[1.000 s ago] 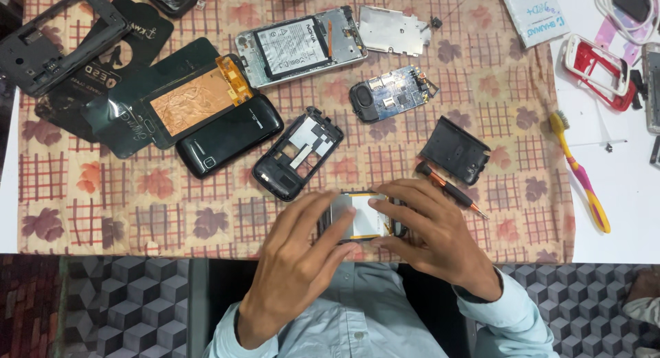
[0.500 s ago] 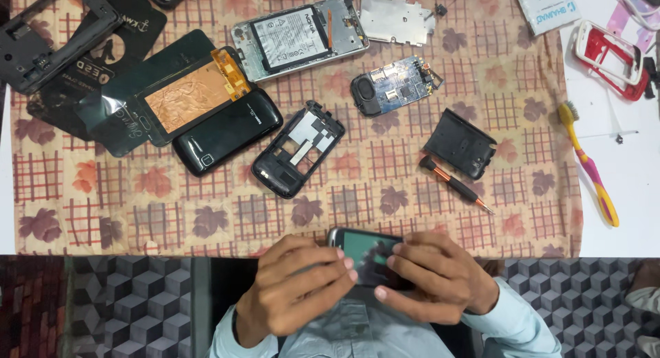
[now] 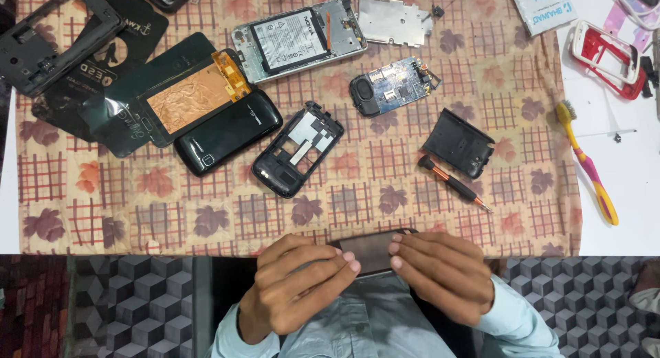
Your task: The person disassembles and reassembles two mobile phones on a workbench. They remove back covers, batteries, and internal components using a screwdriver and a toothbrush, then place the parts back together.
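Observation:
Both hands hold a small dark phone screen part (image 3: pixel 372 251) at the table's near edge, over my lap. My left hand (image 3: pixel 299 282) grips its left side, fingers curled over the top. My right hand (image 3: pixel 440 272) grips its right side, fingertips on the glass. A small screwdriver with an orange-banded handle (image 3: pixel 454 183) lies on the cloth just beyond my right hand. A black phone frame (image 3: pixel 298 149) lies beyond my left hand.
On the patterned cloth (image 3: pixel 137 213) lie a black phone (image 3: pixel 228 132), a copper-backed panel (image 3: pixel 189 100), an open phone body with battery (image 3: pixel 297 39), a blue circuit board (image 3: pixel 393 87), a metal plate (image 3: pixel 393 21) and a black back cover (image 3: pixel 459 143). A toothbrush (image 3: pixel 586 162) and a red-white frame (image 3: pixel 608 55) rest on the white table.
Both hands drew the part back from the cloth to the table's near edge. It was turned over from its light side to its dark glass side.

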